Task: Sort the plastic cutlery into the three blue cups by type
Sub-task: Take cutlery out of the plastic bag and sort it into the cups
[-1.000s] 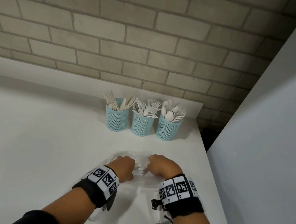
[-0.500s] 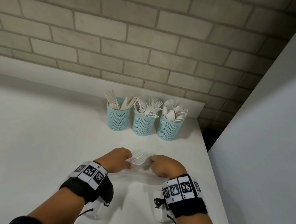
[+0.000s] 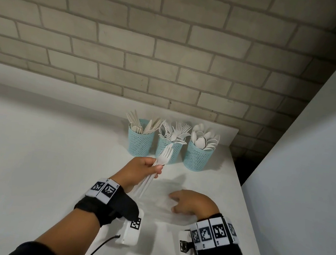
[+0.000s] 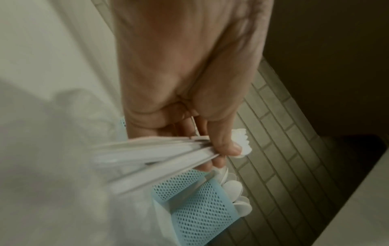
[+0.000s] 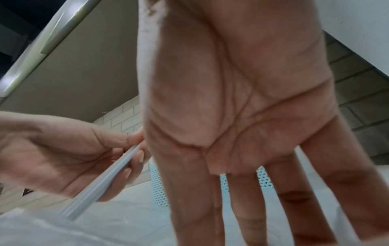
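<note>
The three blue cups [image 3: 169, 146] are already well filled by type, a last bundle of forks [image 3: 154, 167] is gripped in the left hand [image 3: 139, 170] for the middle cup, and the right hand [image 3: 192, 204] is spread empty.

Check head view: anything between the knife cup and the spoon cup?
Yes. The fork cup stands between the knife cup and the spoon cup; forks held by the left hand overlap its front.

a pale brick wall [image 3: 171, 44] runs behind a white counter [image 3: 34, 165]. to the right stands a plain white panel [image 3: 314, 163], with dark shadow in the corner.
</note>
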The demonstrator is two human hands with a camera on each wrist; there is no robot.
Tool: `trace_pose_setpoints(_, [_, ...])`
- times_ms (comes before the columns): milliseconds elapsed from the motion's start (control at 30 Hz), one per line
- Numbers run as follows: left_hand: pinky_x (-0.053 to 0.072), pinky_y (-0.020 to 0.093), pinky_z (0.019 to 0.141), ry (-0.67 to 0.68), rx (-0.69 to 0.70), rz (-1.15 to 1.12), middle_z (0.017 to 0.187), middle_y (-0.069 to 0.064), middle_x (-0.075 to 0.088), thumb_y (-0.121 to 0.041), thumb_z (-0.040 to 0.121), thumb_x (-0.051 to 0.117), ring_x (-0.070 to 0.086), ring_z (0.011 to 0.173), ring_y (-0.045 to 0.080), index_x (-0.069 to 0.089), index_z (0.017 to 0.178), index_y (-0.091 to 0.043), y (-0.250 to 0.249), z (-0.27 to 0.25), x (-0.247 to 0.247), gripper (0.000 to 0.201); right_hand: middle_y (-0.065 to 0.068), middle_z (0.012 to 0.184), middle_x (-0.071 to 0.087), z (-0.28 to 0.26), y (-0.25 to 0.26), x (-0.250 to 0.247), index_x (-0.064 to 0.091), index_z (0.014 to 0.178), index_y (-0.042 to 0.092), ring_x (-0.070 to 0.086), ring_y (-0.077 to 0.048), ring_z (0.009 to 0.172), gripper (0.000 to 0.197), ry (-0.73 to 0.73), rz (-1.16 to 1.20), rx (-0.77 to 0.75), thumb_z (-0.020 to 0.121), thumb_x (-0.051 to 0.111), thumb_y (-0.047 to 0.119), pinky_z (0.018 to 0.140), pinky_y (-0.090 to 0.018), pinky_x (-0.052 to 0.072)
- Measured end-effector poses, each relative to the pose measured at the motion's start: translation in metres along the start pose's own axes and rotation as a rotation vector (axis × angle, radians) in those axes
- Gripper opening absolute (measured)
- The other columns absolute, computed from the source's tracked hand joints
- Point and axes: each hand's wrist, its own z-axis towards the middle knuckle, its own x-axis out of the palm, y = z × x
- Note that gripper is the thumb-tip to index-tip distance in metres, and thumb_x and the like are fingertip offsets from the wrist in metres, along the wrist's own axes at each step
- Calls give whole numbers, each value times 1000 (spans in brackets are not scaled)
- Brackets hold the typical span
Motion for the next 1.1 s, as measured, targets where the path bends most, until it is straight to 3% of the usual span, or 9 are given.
trace_pose_setpoints(133, [47, 17, 55, 20, -79, -206, 78, 1, 50, -25, 97, 48, 55, 60, 9, 53, 113, -16, -13, 2, 6, 19, 0, 147, 41, -9, 0, -10, 38, 143, 20, 43, -19, 130, 51, -23, 57, -61, 93, 51, 22, 107, -28, 34])
trace_pose_setpoints(233, [37, 19, 52, 45, -50, -183, 78, 0, 44, -24, 98, 46, 43, 59, 9, 50, 114, -21, -16, 4, 10, 17, -6, 132, 56, -19, 1, -30, 50, 134, 20, 57, -19, 109, 40, -260, 309, -111, 94, 50, 18, 90, -24, 43])
trace_pose_setpoints(367, [32, 19, 52, 96, -29, -175, 78, 1, 42, -24, 98, 47, 39, 61, 9, 55, 108, -19, -16, 6, 17, 14, -4, 108, 63, -32, 18, -61, 45, 135, 15, 64, -16, 85, 45, -581, 703, -190, 94, 52, 33, 74, -30, 51])
trace_pose_setpoints(433, [34, 20, 54, 95, -25, -197, 79, 1, 46, -26, 98, 46, 40, 63, 9, 57, 104, -17, -17, 5, 19, 15, -1, 99, 60, -34, 26, -70, 42, 136, 13, 63, -14, 76, 52, -594, 874, -191, 92, 54, 39, 63, -25, 52])
trace_pose_setpoints(500, [37, 19, 55, 101, -20, -209, 80, 0, 51, -26, 98, 45, 42, 65, 9, 59, 100, -15, -18, 5, 19, 17, 3, 91, 59, -29, 30, -72, 44, 132, 13, 61, -14, 75, 52, -566, 952, -161, 90, 55, 42, 62, -25, 51])
trace_pose_setpoints(600, [39, 20, 56, 111, -31, -221, 81, -2, 56, -23, 97, 49, 44, 68, 9, 61, 96, -12, -17, 3, 17, 16, -2, 94, 64, -17, 32, -67, 49, 126, 9, 60, -11, 71, 54, -564, 1054, -149, 86, 62, 43, 56, -22, 48])
trace_pose_setpoints(767, [40, 22, 57, 16, -89, -288, 88, 1, 66, -22, 91, 59, 49, 70, 9, 65, 111, -7, -12, 3, 14, 25, -12, 96, 67, -6, 33, -66, 54, 123, 11, 63, -14, 70, 38, -598, 1070, -215, 87, 64, 16, 63, -26, 54])
trace_pose_setpoints(967, [41, 21, 51, 46, -138, -448, 76, -1, 65, -20, 91, 58, 52, 62, 8, 65, 109, -2, -6, 8, 14, 27, -7, 89, 69, -1, 29, -64, 55, 113, 8, 64, -13, 59, 26, -585, 1170, -236, 88, 57, 1, 61, -22, 54])
trace_pose_setpoints(1100, [46, 20, 61, -26, -78, -419, 69, -5, 70, -15, 88, 62, 62, 62, 4, 69, 98, -4, -4, 10, 16, 16, -10, 103, 68, 5, 27, -64, 56, 115, 11, 67, -21, 85, 30, -594, 1179, -211, 88, 53, -2, 71, -28, 57])
